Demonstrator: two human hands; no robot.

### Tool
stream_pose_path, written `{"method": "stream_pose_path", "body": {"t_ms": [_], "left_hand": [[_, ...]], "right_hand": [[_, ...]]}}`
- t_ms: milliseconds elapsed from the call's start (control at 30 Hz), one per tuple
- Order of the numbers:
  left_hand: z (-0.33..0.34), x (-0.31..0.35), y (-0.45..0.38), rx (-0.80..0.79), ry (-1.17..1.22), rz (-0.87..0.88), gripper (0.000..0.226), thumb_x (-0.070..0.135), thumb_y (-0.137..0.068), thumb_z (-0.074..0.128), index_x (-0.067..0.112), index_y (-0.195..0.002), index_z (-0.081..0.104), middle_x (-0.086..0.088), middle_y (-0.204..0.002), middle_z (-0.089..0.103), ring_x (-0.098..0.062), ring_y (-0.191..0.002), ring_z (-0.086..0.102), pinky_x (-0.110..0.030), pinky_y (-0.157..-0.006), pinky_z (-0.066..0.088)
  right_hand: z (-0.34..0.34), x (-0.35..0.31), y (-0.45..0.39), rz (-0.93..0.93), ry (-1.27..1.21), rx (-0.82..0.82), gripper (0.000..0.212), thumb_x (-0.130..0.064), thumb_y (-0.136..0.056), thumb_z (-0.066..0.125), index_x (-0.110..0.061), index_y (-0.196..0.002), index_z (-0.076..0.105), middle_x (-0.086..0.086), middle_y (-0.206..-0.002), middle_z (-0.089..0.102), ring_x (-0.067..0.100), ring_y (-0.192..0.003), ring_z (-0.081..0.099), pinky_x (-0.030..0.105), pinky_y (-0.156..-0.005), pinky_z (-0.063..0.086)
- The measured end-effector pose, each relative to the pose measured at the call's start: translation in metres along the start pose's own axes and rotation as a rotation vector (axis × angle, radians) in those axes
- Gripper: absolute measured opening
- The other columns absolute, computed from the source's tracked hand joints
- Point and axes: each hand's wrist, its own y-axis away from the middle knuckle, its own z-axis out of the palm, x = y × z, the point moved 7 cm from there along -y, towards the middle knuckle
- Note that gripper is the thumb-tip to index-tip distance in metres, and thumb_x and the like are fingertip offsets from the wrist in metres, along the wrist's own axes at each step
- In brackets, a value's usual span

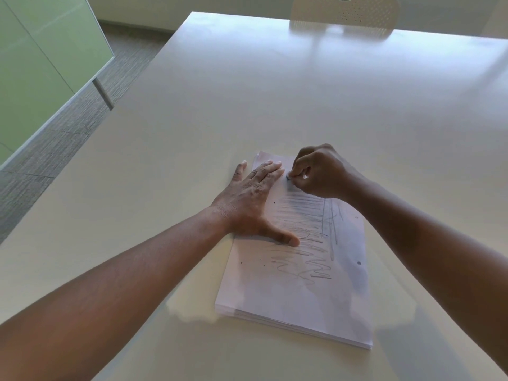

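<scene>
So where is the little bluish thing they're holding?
In the head view the bluish thing is pinched by the right hand, touching the far end of the paper stack, just right of the left hand.

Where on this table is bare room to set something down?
Bare table runs from the paper stack to the far chair, and left of the left hand. Crowded only at the stack's far end, where the right hand pinches an eraser.

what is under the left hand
The left hand lies flat on the top sheet of the paper stack, thumb beside pencil scribbles. Whatever the palm covers is hidden. The right hand pinches an eraser nearby.
</scene>
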Motion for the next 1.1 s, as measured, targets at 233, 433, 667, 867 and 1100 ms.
{"method": "stream_pose_path", "body": {"t_ms": [233,433,667,867,1100], "left_hand": [[0.001,0.000,0.000,-0.010,-0.007,-0.010,0.164,0.110,-0.037,0.040,0.016,-0.165,0.001,0.006,-0.173,-0.003,-0.004,-0.156,-0.012,-0.051,-0.125,-0.016],[0.000,0.000,0.000,-0.016,-0.008,-0.012,0.161,0.109,-0.039,0.042,0.017,-0.165,0.001,0.007,-0.173,-0.003,-0.003,-0.156,-0.013,-0.051,-0.124,-0.016],[0.000,-0.001,-0.001,-0.004,-0.005,-0.013,0.164,0.112,-0.035,0.035,0.018,-0.165,0.002,0.008,-0.173,-0.002,-0.003,-0.156,-0.012,-0.052,-0.125,-0.016],[0.000,0.000,0.000,-0.009,-0.009,-0.011,0.160,0.109,-0.039,0.042,0.017,-0.165,0.002,0.007,-0.173,-0.003,-0.003,-0.156,-0.012,-0.051,-0.124,-0.017],[0.000,0.000,0.000,-0.006,-0.003,-0.009,0.160,0.109,-0.039,0.042,0.018,-0.165,0.002,0.007,-0.173,-0.003,-0.003,-0.156,-0.012,-0.051,-0.124,-0.017]], "right_hand": [[0.010,-0.019,0.021,-0.131,-0.048,-0.182,0.008,-0.010,-0.076,0.079,-0.019,-0.075,0.079,-0.008,-0.076,0.066,0.006,-0.061,0.062,0.025,-0.062,0.054],[-0.001,-0.005,0.006,-0.051,-0.010,-0.043,0.005,-0.011,-0.077,0.078,-0.016,-0.077,0.081,-0.001,-0.077,0.070,0.012,-0.063,0.064,0.029,-0.066,0.055],[0.000,-0.004,0.006,-0.051,0.004,-0.115,0.005,-0.014,-0.080,0.078,-0.016,-0.075,0.079,-0.004,-0.078,0.068,0.011,-0.063,0.063,0.026,-0.065,0.054],[0.000,-0.001,0.008,-0.062,0.000,-0.128,0.005,-0.013,-0.078,0.079,-0.018,-0.076,0.080,-0.007,-0.077,0.068,0.004,-0.062,0.061,0.021,-0.064,0.052],[0.000,-0.002,0.007,-0.045,-0.001,-0.096,0.004,-0.013,-0.079,0.079,-0.017,-0.077,0.080,-0.003,-0.079,0.070,0.007,-0.062,0.061,0.020,-0.063,0.050]]}}
